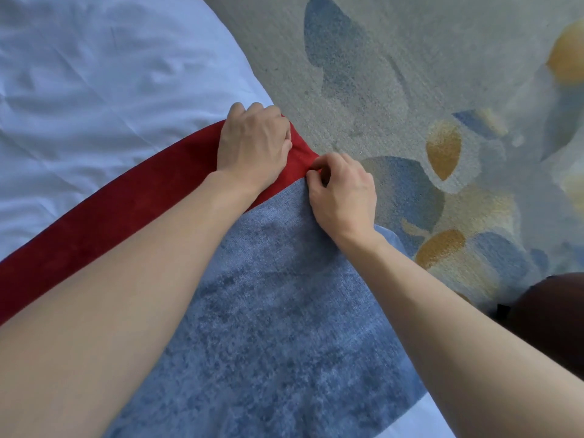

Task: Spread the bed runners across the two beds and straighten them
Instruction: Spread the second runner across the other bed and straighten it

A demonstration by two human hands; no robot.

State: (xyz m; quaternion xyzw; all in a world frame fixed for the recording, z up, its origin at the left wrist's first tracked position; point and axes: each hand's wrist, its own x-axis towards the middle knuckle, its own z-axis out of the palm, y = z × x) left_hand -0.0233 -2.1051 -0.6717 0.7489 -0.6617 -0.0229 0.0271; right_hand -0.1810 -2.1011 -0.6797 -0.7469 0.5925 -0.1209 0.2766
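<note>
Bed runner point(268, 311), blue-grey plush with a red border band point(126, 213), lies across the white bed point(79, 90); it spans the frame from lower left up to the bed edge at centre, where the bed meets the patterned carpet point(410, 74); long axis runs from the lower-left corner up and right toward that edge, red band on the upper-left side of the blue field.

Left hand point(252, 143) sits on the red band right at the bed edge, fingers curled over the end of the fabric, so that grip looks closed on the runner's end; fingertips are hidden past the edge, so how deep the hold goes I cannot tell; right hand point(343, 197) is just beside it, lower right, thumb and forefinger pinching the runner's hem where red meets blue.

Both grips are at the runner's far end, so all the remaining fabric lies back toward the lower left, behind the wrists; my read: the next move is a pull outward over the edge, toward upper right, along the long axis, to take out slack; left hand is nearer the red corner, right nearer the blue field.

Containers: none in view; dark object point(553, 317) at right edge on the carpet, unidentifiable.
</note>
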